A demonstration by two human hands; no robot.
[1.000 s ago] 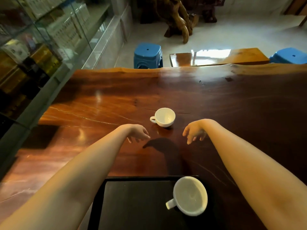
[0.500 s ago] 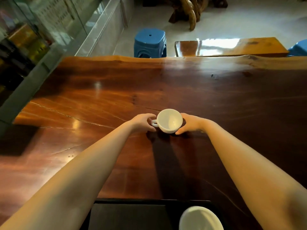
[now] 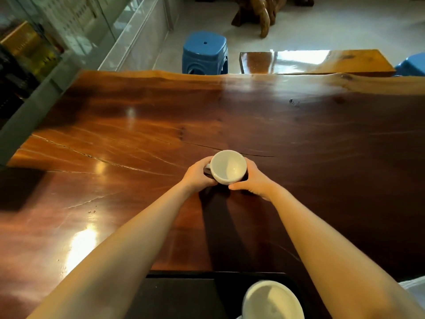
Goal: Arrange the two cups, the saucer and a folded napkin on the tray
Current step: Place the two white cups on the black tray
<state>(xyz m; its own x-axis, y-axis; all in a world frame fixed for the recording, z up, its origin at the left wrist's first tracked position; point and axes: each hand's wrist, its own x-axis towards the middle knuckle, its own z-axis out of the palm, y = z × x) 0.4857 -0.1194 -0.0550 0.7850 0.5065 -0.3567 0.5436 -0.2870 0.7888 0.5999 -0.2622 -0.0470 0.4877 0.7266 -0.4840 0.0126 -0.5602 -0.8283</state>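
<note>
A white cup (image 3: 227,166) sits in the middle of the dark wooden table (image 3: 299,139), its handle pointing left. My left hand (image 3: 199,174) wraps around the handle side and my right hand (image 3: 254,179) cups the opposite side, so both hold it. Whether it has left the tabletop I cannot tell. A second white cup (image 3: 272,300) stands on the right part of the black tray (image 3: 179,295) at the near edge, partly cut off by the frame. No saucer or napkin shows clearly.
A blue stool (image 3: 204,52) and a glossy wooden bench (image 3: 315,62) stand beyond the table's far edge, with another blue stool (image 3: 411,65) at the right. A glass cabinet (image 3: 34,54) runs along the left. Something pale (image 3: 414,285) shows by my right arm.
Both hands reached forward from open positions and closed around the far cup. The view tilted up, so the tray and near cup slid toward the bottom edge.
</note>
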